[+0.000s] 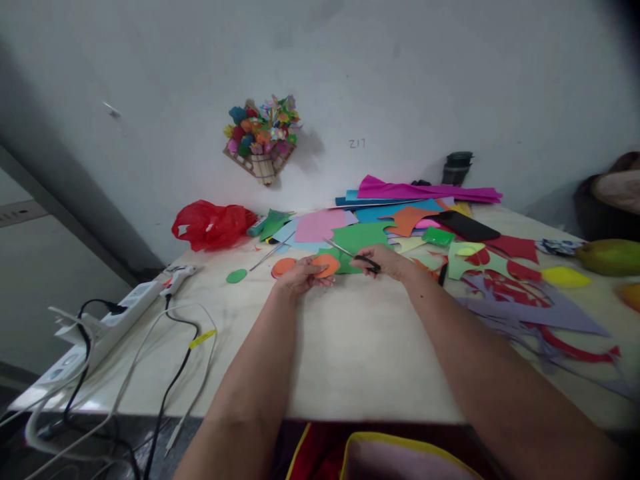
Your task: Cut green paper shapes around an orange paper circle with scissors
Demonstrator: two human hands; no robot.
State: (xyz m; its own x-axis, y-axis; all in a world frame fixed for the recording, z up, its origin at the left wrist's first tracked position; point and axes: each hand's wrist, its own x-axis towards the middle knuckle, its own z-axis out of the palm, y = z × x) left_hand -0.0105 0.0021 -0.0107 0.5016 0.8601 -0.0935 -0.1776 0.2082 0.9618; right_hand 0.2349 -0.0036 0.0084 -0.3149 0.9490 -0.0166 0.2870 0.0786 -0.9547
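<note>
Between the fingers of my left hand is an orange paper circle, held above the table. My right hand is wrapped round the black handles of a pair of scissors, whose blades point up and left, just past the circle. Beside my left hand another orange circle lies on the table, with other colours showing under its edge. A green circle lies farther left, near a thin metal rod. Behind both hands spreads a green sheet with cut-out edges.
Coloured sheets, a pink one among them, and purple scraps cover the back and right. A red plastic bag sits at the back left. A power strip and loose cables occupy the left edge. A black phone-like slab lies right.
</note>
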